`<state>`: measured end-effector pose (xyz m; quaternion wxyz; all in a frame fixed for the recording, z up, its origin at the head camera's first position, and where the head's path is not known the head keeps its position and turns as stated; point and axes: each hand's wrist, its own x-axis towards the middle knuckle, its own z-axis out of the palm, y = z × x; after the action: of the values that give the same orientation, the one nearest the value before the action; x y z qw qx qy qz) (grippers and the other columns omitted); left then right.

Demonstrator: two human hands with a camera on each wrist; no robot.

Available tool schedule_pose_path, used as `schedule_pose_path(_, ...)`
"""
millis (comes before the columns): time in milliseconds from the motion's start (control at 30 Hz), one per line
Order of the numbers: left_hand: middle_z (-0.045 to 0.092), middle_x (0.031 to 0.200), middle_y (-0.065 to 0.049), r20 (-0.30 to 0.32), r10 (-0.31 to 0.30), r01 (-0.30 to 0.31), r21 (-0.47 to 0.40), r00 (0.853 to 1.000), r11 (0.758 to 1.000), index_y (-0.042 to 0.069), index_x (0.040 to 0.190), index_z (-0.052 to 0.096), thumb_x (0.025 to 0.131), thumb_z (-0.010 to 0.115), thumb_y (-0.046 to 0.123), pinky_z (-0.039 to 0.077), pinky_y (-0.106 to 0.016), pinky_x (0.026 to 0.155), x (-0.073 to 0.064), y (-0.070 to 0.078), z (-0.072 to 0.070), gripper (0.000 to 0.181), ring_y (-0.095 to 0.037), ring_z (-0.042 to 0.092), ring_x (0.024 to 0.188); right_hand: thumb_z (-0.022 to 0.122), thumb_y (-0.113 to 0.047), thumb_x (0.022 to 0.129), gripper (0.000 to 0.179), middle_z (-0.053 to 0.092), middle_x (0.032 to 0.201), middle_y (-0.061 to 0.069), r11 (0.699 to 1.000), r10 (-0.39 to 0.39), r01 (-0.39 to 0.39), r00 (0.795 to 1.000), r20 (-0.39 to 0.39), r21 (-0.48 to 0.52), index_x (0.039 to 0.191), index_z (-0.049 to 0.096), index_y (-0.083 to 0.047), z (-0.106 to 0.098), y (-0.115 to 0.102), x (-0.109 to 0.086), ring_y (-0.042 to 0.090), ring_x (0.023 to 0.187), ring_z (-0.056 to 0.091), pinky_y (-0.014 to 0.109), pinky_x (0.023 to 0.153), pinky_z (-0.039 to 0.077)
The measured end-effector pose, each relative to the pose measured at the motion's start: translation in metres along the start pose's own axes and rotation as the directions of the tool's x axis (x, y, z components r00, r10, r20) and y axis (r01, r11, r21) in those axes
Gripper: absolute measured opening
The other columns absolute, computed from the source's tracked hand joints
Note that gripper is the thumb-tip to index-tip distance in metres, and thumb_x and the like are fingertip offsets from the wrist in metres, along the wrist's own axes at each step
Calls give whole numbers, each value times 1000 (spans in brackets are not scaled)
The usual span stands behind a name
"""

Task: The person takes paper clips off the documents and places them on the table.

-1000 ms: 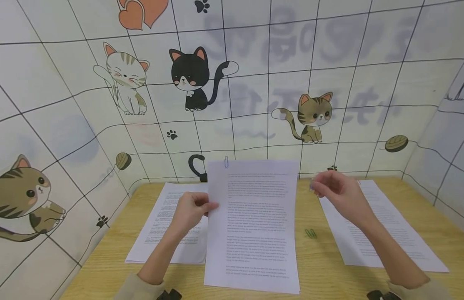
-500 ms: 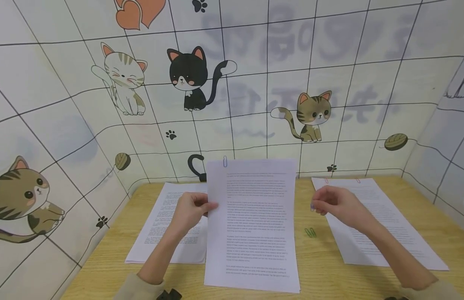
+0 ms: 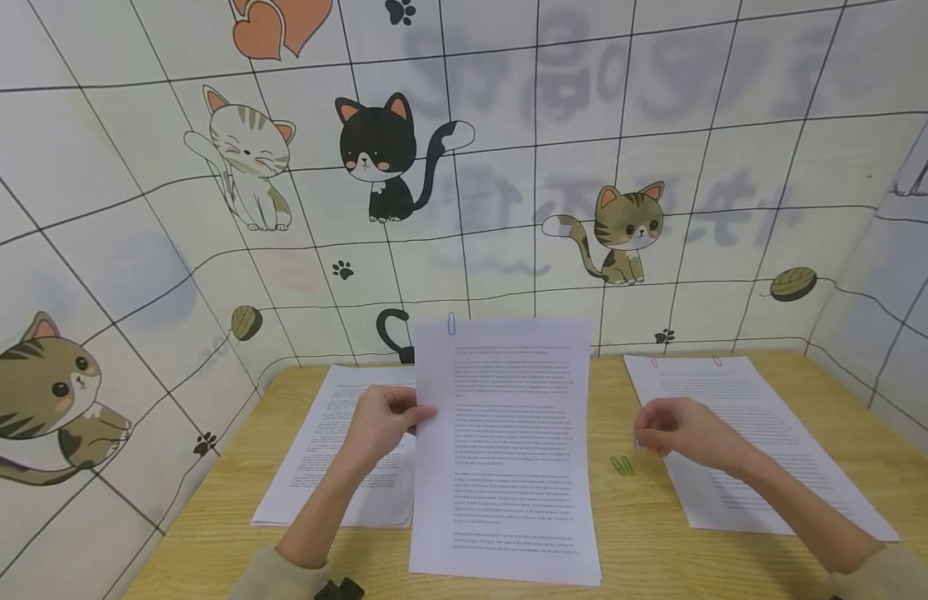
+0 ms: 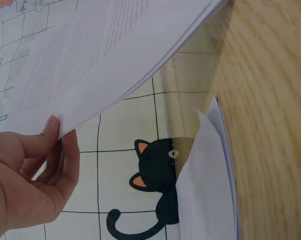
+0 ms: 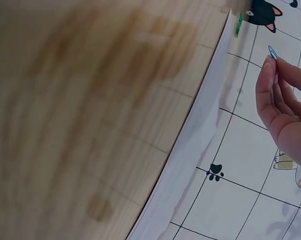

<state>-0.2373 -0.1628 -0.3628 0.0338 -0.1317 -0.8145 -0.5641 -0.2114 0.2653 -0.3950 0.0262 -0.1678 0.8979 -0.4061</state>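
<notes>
My left hand [image 3: 385, 425] pinches the left edge of a few printed sheets [image 3: 509, 458], thumb in front, holding them upright and facing me. A blue paper clip [image 3: 451, 323] sits on their top edge near the left corner. In the left wrist view, the sheets' layered edges show beside the thumb. My right hand [image 3: 689, 433], to the right of these sheets, pinches a second blue paper clip between thumb and forefinger; the clip's tip [image 5: 273, 52] pokes out in the right wrist view. Just left of and below that hand, green paper clips [image 3: 621, 465] lie on the table.
On the wooden table [image 3: 651, 558], a stack of printed paper [image 3: 321, 467] lies at the left, partly behind the held sheets. At the right lie more printed sheets [image 3: 764, 450] with two reddish paper clips [image 3: 718, 361] on their top edge. A cat-patterned wall [image 3: 501, 250] stands behind.
My right hand has moved down and slightly right with the blue paper clip, uncovering the reddish clips on the right sheets. The left hand and its sheets stay in place.
</notes>
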Motion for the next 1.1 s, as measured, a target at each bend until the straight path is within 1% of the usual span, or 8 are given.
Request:
schedule_pose_path(100,75,83,-11,3,-8,8,-1,1000,1000,-2,96,78,86,78,3,55,-32,69,0,0,0,12,-21,70,67,70,-10,93,9,64,79,4,1000,8,-8,1000,21,-10,96,64,-4,2,3,-1,16,69,60,31,63,54)
schedule_pose_path(300,75,83,-11,7,-12,12,-1,1000,1000,-2,97,78,86,77,3,55,-31,69,0,0,1,12,-21,70,67,71,-6,90,7,64,75,5,1000,5,-6,998,69,5,93,65,-2,6,9,0,17,67,60,31,61,54)
schedule_pose_path(400,75,83,-11,8,-8,8,3,1000,1000,-3,97,78,86,78,3,55,-31,68,0,-1,1,12,-20,69,67,71,-6,90,8,64,74,5,1000,21,-22,996,89,11,92,65,-2,8,14,1,16,66,60,30,60,54)
schedule_pose_path(500,75,83,-11,8,-12,12,4,1000,1000,-3,97,78,86,77,3,54,-31,69,1,-2,1,12,-20,69,67,72,-7,90,8,64,73,4,999,36,-35,994,100,-6,91,65,-3,9,18,2,17,66,59,29,59,53)
schedule_pose_path(667,75,83,-11,5,-23,23,5,1000,1000,-2,97,78,86,78,3,54,-31,68,1,-1,2,12,-20,69,67,73,-9,90,9,64,72,2,997,47,-42,994,96,-60,89,65,-4,9,20,2,17,65,60,28,58,51)
schedule_pose_path(733,75,83,-10,5,-22,22,8,1000,1000,-2,97,78,86,78,3,54,-32,69,1,-1,2,12,-20,69,66,73,-9,90,9,64,72,1,996,53,-46,995,89,-76,88,65,-5,9,19,1,18,64,59,27,57,49)
schedule_pose_path(933,75,83,-10,9,-12,12,11,1000,1000,-2,97,78,86,78,4,56,-39,72,0,-1,2,12,-20,69,66,73,-9,90,9,64,72,1,995,52,-44,995,86,-93,89,65,-4,9,20,2,17,64,58,26,56,48)
schedule_pose_path(1100,75,82,-10,8,-1,1,15,1000,1000,-2,96,78,87,78,4,55,-37,72,-1,0,2,11,-20,69,67,72,-9,91,8,64,73,0,995,41,-33,996,74,-97,92,66,-4,6,20,2,16,64,58,26,56,48)
